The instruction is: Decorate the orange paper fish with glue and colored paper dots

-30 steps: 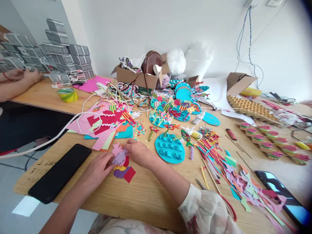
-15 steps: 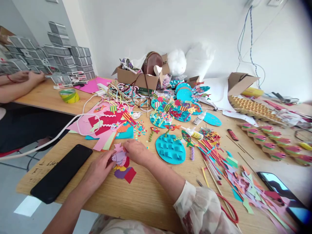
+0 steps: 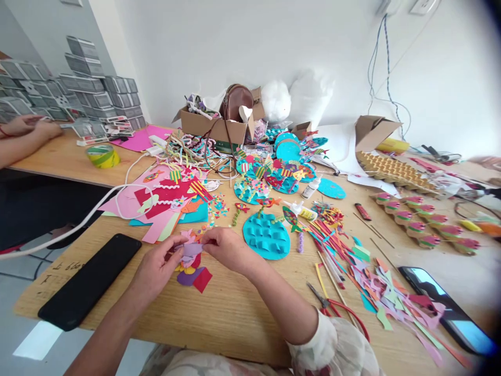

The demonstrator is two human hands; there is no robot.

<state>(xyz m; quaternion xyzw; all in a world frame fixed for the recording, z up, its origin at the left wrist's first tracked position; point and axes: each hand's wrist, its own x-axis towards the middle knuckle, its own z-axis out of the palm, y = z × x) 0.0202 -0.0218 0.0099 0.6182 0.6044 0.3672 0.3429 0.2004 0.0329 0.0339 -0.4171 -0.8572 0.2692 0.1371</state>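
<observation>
Between my two hands, a lilac paper fish (image 3: 191, 249) is held up over a small pile of coloured cutouts. My left hand (image 3: 159, 260) pinches its left end, and the fingertips of my right hand (image 3: 227, 250) close on its right end. Beneath it, pink, red and yellow pieces show in part. A purple cutout (image 3: 187, 278) and a red paper piece (image 3: 202, 280) lie at the front of the pile. Right of my right hand sits a blue oval base (image 3: 266, 239) with curled paper scales.
A black phone (image 3: 90, 282) lies left of my arm. Red-handled scissors (image 3: 326, 303), paper strips and scraps (image 3: 395, 295) and a lit phone (image 3: 446, 308) are to the right. Glue bottles (image 3: 303, 211) stand behind. A white cable (image 3: 86, 222) crosses the left side. Another person's hands (image 3: 33, 128) are far left.
The lilac fish has been lifted off the pile and is now gripped by both hands. The view has shifted slightly right, and the scissors show more.
</observation>
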